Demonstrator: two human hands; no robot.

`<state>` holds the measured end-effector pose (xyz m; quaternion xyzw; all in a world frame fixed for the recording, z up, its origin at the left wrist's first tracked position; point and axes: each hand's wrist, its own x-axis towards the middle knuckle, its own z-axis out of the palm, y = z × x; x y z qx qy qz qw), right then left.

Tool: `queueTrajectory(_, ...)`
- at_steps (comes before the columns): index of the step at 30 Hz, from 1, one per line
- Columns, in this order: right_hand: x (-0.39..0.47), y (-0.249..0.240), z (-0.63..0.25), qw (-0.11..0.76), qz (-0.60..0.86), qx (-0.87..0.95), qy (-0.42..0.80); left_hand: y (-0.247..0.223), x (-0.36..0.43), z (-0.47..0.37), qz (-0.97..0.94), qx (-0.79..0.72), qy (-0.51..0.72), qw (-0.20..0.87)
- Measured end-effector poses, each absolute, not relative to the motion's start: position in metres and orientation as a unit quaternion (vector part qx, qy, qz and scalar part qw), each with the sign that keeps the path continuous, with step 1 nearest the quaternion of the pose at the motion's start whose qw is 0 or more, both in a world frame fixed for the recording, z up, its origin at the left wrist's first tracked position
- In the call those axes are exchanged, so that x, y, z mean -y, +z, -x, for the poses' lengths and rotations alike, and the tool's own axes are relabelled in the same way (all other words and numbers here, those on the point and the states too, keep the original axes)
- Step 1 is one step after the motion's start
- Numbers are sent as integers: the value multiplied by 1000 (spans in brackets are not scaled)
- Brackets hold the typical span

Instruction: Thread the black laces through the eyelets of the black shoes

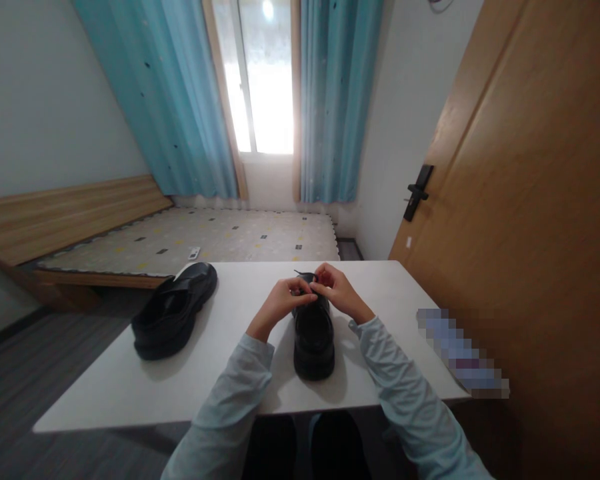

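Observation:
A black shoe [314, 353] stands upright on the white table [245, 393], its heel toward me. Over its front part my left hand [283, 300] and my right hand [339, 293] meet, thumbs and fingertips pinched close together. A thin dark shoelace [304, 272] sticks out above the fingers, near the right fingertips. Both hands are closed at the lacing; the fingers hide most of the lace, and the toe is largely covered. To the left, a second black shoe [163, 333] sits at an angle, apart from both hands.
Behind the table is a bed with a patterned mattress [230, 233], a small white object [194, 253] lying on it. A wooden door [520, 200] with a black handle stands close on the right. A blurred-out bluish item [460, 350] lies at the table's right edge.

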<state>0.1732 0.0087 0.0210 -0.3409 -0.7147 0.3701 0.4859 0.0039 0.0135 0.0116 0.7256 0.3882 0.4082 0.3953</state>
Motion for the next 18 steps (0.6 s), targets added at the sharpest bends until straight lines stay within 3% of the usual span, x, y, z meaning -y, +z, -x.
queueTrajectory(8,-8,26,-177,475,346,715,379,11,-14,-4,-755,-413,393,324)
queueTrajectory(18,-8,28,-180,472,295,655,511,20,-3,-13,-742,-361,465,319)
